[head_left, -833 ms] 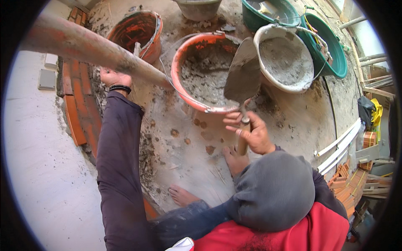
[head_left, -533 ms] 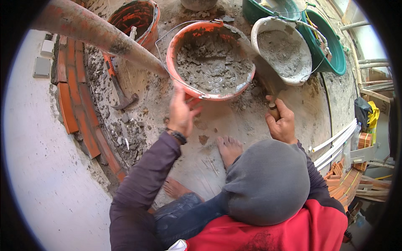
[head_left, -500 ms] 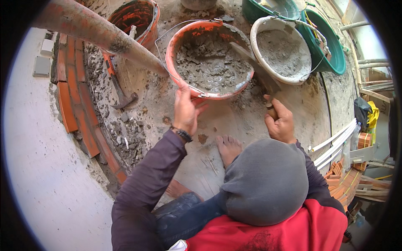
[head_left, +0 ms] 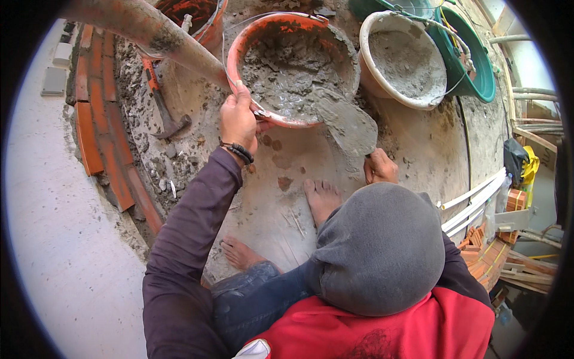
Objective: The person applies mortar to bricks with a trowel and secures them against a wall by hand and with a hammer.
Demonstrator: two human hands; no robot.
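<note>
My left hand [head_left: 239, 119] is closed on the near left rim of an orange bucket [head_left: 291, 122], its thumb up over the edge. Wet grey mortar [head_left: 284, 75] lies inside the bucket, which seems tilted a little toward me. In my right hand [head_left: 381, 166] is the handle of a trowel [head_left: 350, 124], mostly hidden by the fingers. The trowel's broad blade is coated with mortar, and its tip reaches over the bucket's near right rim. Just right of it stands a whitish bucket [head_left: 375, 79] with dry-looking grey material inside.
Green tubs [head_left: 485, 81] stand at the far right, another orange bucket [head_left: 215, 37] at the far left. A thick pole [head_left: 173, 45] slants in from the upper left. A hammer [head_left: 164, 113] lies beside a curved brick course [head_left: 107, 128]. White pipes [head_left: 475, 200] lie at right.
The trowel has come nearer me and turned, now showing its mortar-covered face. My left hand has shifted left and closed on the rim. My right hand has moved slightly left.
</note>
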